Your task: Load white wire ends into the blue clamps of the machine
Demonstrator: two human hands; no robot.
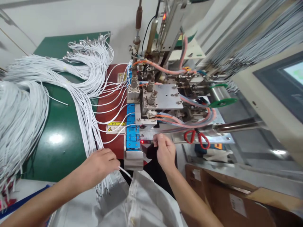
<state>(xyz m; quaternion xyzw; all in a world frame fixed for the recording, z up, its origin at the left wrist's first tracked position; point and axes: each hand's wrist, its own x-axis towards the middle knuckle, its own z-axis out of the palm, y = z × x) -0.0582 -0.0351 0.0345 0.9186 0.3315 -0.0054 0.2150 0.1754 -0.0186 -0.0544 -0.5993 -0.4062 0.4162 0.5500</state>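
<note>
My left hand (104, 164) is closed around a white cable (125, 171), whose end sticks out past the fingertips toward the lower right. It is beside a long bundle of white cables (81, 121) that hangs over the table's front edge. My right hand (166, 150) is curled with thumb and fingers together, just right of the row of blue clamp blocks (133, 137). Whatever it may pinch is hidden. Single white cables run from the bundle into the blue blocks farther back on the machine (163, 96).
Another heap of white cables (21, 126) covers the left of the green table (63, 157). Red-handled scissors (197, 138) lie on the machine base, near a green-flanged wire spool (221, 95). A screen (293, 71) juts in at right. Cardboard boxes (224, 195) stand below.
</note>
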